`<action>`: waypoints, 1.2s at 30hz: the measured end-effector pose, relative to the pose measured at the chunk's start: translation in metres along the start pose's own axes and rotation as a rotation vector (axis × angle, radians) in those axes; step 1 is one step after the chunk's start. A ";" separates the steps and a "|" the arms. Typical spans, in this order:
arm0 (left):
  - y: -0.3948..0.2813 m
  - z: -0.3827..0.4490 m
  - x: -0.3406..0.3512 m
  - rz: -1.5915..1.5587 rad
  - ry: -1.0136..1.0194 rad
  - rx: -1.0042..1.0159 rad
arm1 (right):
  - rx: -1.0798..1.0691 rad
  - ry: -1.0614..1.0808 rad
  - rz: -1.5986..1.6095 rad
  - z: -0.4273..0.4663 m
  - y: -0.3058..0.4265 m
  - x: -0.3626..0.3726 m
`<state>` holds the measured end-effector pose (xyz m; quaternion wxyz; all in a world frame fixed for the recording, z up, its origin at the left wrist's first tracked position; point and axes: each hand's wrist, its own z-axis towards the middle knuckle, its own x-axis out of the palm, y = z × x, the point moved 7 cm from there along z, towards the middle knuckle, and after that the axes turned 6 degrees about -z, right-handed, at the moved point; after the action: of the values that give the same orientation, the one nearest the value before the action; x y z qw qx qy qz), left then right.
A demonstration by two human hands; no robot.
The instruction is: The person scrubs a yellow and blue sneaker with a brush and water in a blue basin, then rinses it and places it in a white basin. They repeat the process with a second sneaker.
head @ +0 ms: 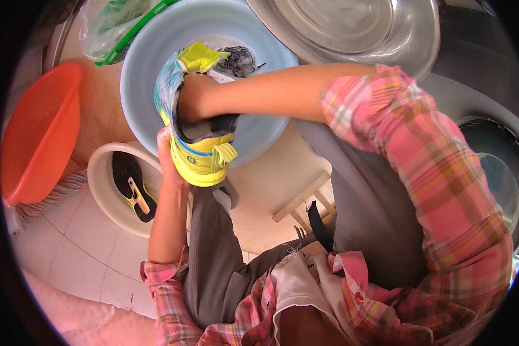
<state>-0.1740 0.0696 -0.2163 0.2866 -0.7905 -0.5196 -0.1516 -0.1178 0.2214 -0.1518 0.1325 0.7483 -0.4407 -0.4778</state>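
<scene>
A yellow and blue sneaker (201,162) is held over a light blue plastic basin (134,82), its heel with a looped pull tab towards me. My left hand (171,158) grips the shoe's outer side near the heel. Through the collar, my right hand (197,97) reaches into the shoe; its fingers are hidden, so I cannot tell whether they hold anything. The yellow tongue (199,58) is folded up beyond my right wrist. Dark shoelaces (240,60) lie coiled in the basin, with suds beside them.
A cream tub (101,190) at the left holds a black and yellow insole (129,181). Beyond it, an orange basin (43,134) stands tilted by grey mop strands (56,197). A metal basin (424,39) borders the blue one. A wooden stool (300,197) appears between my legs.
</scene>
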 end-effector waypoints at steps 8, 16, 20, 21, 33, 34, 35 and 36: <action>0.007 -0.011 -0.002 -0.002 -0.023 -0.012 | -0.284 -0.311 -0.054 -0.002 0.017 0.006; -0.010 -0.001 -0.007 -0.029 0.006 0.051 | -0.442 -0.371 -0.169 -0.018 0.044 -0.001; -0.013 -0.014 0.000 -0.003 -0.026 0.093 | -0.592 -0.722 0.002 -0.038 0.052 0.006; -0.011 -0.015 -0.002 -0.025 -0.040 0.076 | -0.636 -0.514 0.137 -0.024 0.048 0.005; -0.026 -0.016 0.020 -0.012 0.088 0.217 | -0.642 -0.706 0.147 -0.051 0.054 -0.002; -0.024 -0.020 0.027 -0.068 0.177 0.199 | -0.753 -0.485 0.144 -0.064 0.061 -0.009; -0.025 -0.019 0.022 -0.045 0.169 0.210 | -0.701 -0.267 0.166 -0.064 0.065 -0.009; -0.029 -0.017 0.012 -0.060 0.135 0.242 | -0.661 -0.049 0.179 -0.064 0.072 -0.005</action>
<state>-0.1939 0.0768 -0.1883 0.4095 -0.7223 -0.5369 -0.1495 -0.1041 0.1699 -0.0716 0.3983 0.6116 -0.3290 -0.5992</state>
